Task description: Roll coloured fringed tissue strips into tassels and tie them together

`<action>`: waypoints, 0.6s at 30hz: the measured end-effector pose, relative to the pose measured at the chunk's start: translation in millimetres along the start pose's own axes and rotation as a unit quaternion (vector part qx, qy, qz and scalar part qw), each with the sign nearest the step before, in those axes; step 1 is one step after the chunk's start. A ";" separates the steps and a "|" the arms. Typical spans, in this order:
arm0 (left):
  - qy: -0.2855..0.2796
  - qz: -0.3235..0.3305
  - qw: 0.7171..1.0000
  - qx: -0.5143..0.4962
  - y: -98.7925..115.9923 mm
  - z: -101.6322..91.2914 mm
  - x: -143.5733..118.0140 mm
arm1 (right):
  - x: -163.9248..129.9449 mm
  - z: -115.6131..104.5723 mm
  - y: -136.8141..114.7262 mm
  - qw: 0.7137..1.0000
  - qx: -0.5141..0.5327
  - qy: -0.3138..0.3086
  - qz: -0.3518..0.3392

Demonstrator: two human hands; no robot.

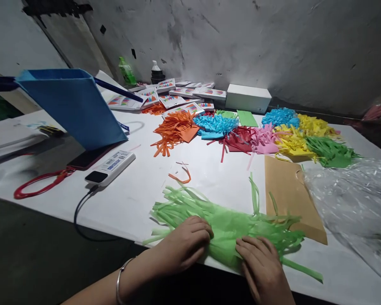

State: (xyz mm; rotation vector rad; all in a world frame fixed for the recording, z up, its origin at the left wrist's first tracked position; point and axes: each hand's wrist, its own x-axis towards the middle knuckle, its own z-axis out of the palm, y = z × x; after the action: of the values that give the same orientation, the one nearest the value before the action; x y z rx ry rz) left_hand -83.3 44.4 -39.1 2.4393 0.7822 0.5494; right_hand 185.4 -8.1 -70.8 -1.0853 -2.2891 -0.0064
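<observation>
Head view: both hands, left (186, 243) and right (262, 264), press palm-down on green fringed paper (225, 224).

left hand (186, 243): thin silver bangle (120, 281) on wrist | forearm bare | right hand (265, 264): apparently nothing worn

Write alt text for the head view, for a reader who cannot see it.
Two bare hands, left hand and right hand, press on a bundle of light green fringed paper at the near edge of a white table. Behind lie fringed paper piles in orange, blue, red, pink, yellow and green, a brown paper sheet and a blue paper bag.
</observation>
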 end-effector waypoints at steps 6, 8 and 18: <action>-0.001 -0.216 0.976 0.030 6.6 -0.4 25.7 | 25.4 2.0 -1.9 0.985 0.001 0.026 0.173; -0.025 -0.259 0.963 0.076 8.0 -0.8 40.3 | 34.7 9.0 2.6 0.977 -0.060 0.025 0.202; -0.044 -0.303 0.940 0.150 0.3 -0.3 66.2 | 43.8 9.3 9.5 0.980 -0.145 0.086 0.101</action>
State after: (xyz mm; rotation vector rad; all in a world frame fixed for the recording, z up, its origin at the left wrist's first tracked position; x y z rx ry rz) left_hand -33.5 85.5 -24.4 2.2752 1.5900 0.0814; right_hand 166.1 31.4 -58.1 -1.4037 -2.0554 -0.3506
